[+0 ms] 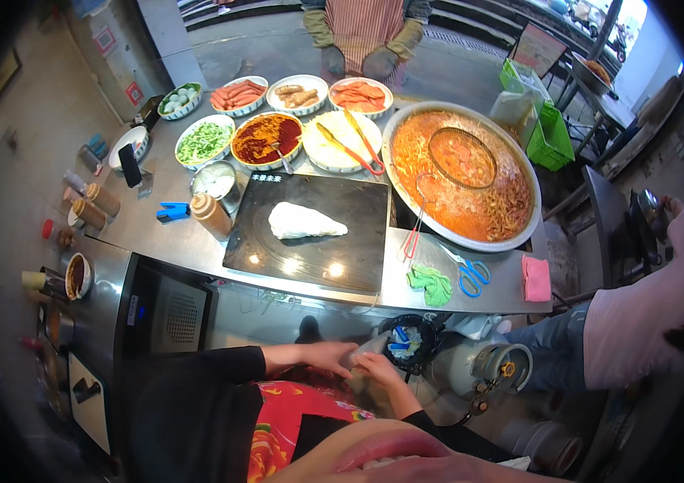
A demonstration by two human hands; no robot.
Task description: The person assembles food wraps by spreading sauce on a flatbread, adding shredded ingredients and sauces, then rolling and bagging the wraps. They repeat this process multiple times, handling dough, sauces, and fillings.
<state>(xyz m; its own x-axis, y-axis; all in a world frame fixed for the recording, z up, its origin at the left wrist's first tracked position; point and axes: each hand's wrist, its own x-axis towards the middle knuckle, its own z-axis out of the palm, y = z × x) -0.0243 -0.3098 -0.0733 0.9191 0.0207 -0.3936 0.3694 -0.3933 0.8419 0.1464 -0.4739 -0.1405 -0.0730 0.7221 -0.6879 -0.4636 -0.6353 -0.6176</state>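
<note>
Below the counter's front edge, my left hand [329, 357] and my right hand [379, 370] are close together, fingers bent in. Between them is a thin, greyish, see-through piece of plastic [371, 347], which looks like a bag; its exact kind is unclear. Both hands seem closed on it. Just beyond my right hand stands a black-lined bin [408, 342] with pale and blue litter in it. On the counter, a white folded wrap [306, 221] lies on a dark flat griddle plate [253, 241], apart from my hands.
A wide pan [531, 181] of red broth stands right, near scissors [471, 274], a green cloth [429, 286] and a pink cloth [535, 278]. Several food bowls line the back; a sauce bottle [210, 216] stands left. A gas cylinder [459, 366] and a co-worker [632, 322] are right.
</note>
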